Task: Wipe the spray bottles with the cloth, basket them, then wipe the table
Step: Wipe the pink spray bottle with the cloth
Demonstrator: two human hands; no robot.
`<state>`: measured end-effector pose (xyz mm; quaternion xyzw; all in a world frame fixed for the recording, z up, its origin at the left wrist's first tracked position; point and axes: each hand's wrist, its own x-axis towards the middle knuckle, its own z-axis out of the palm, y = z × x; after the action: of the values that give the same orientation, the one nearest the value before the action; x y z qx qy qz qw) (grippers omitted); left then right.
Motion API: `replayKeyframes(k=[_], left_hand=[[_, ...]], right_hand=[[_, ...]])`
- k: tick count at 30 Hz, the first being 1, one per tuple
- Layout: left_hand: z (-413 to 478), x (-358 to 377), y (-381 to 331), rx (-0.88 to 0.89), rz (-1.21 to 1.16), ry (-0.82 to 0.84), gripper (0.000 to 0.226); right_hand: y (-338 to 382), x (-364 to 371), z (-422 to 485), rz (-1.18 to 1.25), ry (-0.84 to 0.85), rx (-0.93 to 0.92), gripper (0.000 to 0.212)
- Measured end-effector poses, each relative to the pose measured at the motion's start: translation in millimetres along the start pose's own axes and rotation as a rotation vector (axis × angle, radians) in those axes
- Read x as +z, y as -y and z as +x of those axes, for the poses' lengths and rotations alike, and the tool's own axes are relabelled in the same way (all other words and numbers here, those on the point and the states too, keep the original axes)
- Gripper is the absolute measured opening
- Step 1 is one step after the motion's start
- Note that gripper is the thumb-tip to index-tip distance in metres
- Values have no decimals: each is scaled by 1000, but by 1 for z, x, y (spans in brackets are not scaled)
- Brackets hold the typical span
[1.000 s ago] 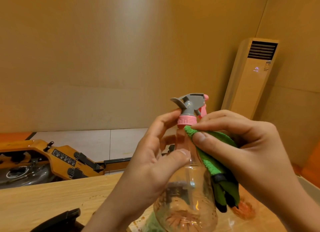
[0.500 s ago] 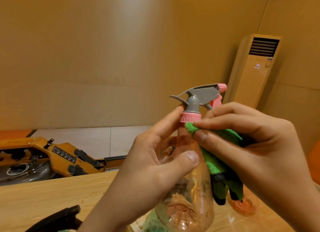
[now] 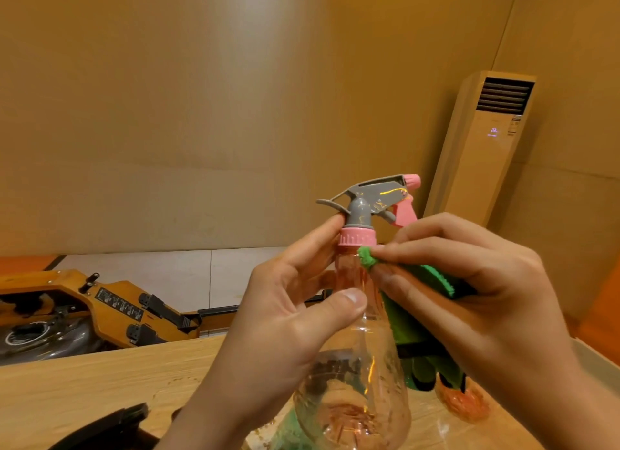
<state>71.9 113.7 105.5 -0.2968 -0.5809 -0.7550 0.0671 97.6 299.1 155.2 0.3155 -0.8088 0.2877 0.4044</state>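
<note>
Thumb and forefinger of my left grip are curled round the narrow neck of the spray bottle, thumb pad flat on the clear plastic, fingertip up against the ribbed pink collar. My right grip is clenched on the green cloth, pinching a bunched, fuzzy corner against the neck just under that collar, while the rest hangs limp down the bottle's right side. The bottle stands upright over the tabletop; its base is cut off from view. Its body is bulbous, pink-tinted and speckled with droplets, topped by a grey trigger head with a pink nozzle. Under my right wrist sits the rounded bottom of an orange-tinted bottle. The tabletop is pale, grained wood. Beyond it a wooden machine lies on the floor, and a tall air conditioner fills the corner.
</note>
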Motion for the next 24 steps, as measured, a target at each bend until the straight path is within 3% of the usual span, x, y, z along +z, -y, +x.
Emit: replayKeyframes(k=[7,12,17,22,24], left_hand=[[-1,2,1,22,10,14,61],[0,-4,0,54,-21,-9,65],[-1,0,1,65,-5,-7,61],[1,-7,0,86,-13,-31,61],[1,-7,0,88,-31,-31,60]], right_hand=[[2,-3,2,9,-35,34,13],[8,-3,-1,39,73,-18,15],[5,-2,1,-27,-68,24,14],[7,-3,1,-19,76,-42,14],[7,-3,1,-37,29,-30,13]])
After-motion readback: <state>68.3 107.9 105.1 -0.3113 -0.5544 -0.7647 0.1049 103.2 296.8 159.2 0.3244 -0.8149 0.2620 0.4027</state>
